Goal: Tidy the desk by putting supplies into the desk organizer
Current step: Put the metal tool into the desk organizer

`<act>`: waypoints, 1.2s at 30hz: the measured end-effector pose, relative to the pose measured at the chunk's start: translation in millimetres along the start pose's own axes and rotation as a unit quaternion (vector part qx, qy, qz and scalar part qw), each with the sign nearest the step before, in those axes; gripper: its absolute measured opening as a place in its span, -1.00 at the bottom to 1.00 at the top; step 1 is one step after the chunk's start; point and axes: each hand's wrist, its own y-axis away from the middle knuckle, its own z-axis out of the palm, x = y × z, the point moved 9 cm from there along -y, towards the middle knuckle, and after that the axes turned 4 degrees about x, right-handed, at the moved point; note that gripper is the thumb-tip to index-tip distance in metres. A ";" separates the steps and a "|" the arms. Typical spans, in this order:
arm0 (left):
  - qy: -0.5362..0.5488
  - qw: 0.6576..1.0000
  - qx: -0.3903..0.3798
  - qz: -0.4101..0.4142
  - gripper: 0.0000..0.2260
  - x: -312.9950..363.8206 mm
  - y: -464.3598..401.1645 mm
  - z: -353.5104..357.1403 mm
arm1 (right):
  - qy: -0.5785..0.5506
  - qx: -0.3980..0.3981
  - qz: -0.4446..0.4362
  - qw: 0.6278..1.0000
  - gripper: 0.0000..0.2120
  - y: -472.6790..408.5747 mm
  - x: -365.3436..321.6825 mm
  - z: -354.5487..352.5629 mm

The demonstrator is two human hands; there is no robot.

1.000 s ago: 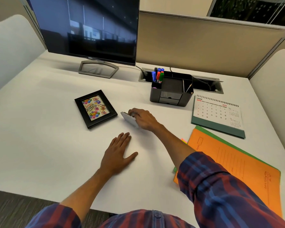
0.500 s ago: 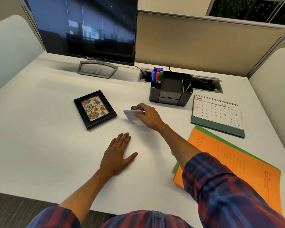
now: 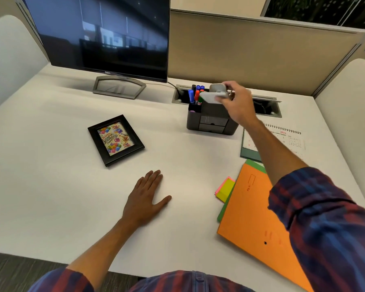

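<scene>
Desk organizer of dark grey plastic [image 3: 211, 121] sits directly beneath the right hand [image 3: 237, 104], which grips a flat pale-grey object [image 3: 212, 95] above its compartments; lowering it into a free slot likely comes next. Left hand [image 3: 144, 200] rests flat, fingers straight, on the white counter [image 3: 51, 186].

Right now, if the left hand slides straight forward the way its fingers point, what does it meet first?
Probably the organizer: the left hand lies flat, fingers pointing up-right over bare desk. The exact line is uncertain.
</scene>
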 end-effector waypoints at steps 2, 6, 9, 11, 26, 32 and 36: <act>-0.001 1.000 0.000 0.000 -0.31 0.4 -0.3 -0.5 | 0.025 0.017 -0.013 0.999 -0.56 -15.8 8.0 -15.7; 0.002 1.000 0.001 -0.003 -0.32 0.5 0.3 -1.9 | 0.088 0.036 -0.037 0.995 -0.58 -36.8 21.6 -32.9; 0.002 1.000 0.001 -0.006 -0.33 0.9 0.7 -2.6 | 0.131 0.020 -0.052 0.990 -0.62 -44.1 29.1 -31.2; 0.001 1.000 -0.001 -0.006 -0.33 1.2 0.4 -2.3 | 0.158 0.009 -0.058 0.986 -0.62 -46.0 34.0 -26.7; 0.000 1.000 -0.004 -0.008 -0.35 1.8 -0.1 -1.4 | 0.283 -0.091 -0.049 0.954 -0.62 -79.6 57.0 8.3; -0.003 1.000 -0.008 -0.009 -0.34 1.1 -0.9 -0.4 | 0.308 -0.122 -0.030 0.943 -0.64 -89.3 71.1 24.5; -0.003 1.000 -0.008 -0.010 -0.34 1.2 -1.0 0.1 | 0.311 -0.150 -0.021 0.938 -0.65 -93.6 75.4 33.9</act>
